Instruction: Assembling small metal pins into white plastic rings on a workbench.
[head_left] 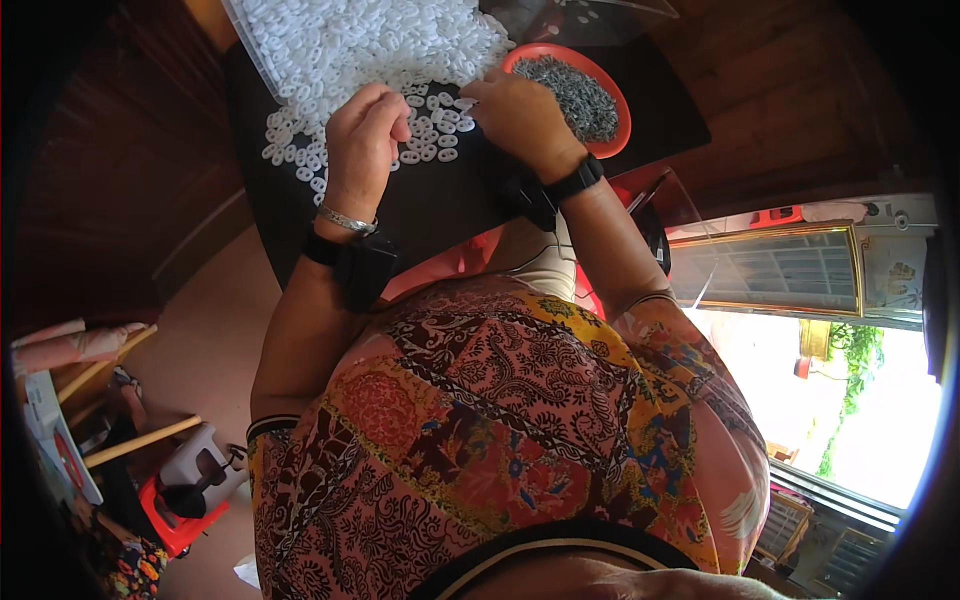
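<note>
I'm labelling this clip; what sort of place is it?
Possibly a home workshop: small white oval plastic-looking pieces spread over a plain black tabletop, beside a round red bowl of small grey pieces.

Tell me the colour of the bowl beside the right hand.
The bowl is orange-red; the head view shows it best.

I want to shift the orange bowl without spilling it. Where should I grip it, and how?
Probably by the right edge of the orange bowl, coming from the right, since the right hand is at its left side. The rim shows bare around the grey pieces, so thumb and fingers could pinch it there. It's uncovered, so keep it level.
</note>
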